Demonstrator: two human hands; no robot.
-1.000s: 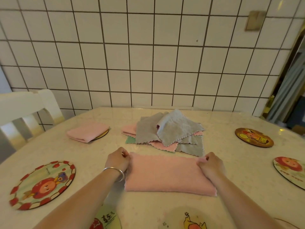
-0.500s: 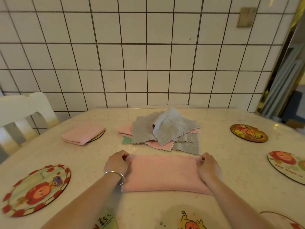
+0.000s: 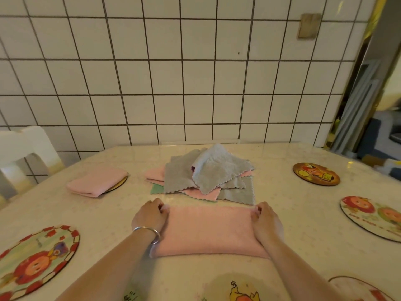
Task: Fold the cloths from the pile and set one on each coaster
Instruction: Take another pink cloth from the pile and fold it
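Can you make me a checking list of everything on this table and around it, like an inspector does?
Surface: pale speckled table.
Job's things: pink cloth folded flat; cloth pile of grey, pink and green; folded pink cloth on a far-left coaster; bare cartoon coasters at left, far right, right.
Clutter: nothing seen.
Grippers: left hand and right hand pinch the cloth's far corners.
Cables: nothing seen.
Surroundings: tiled wall, white chair.
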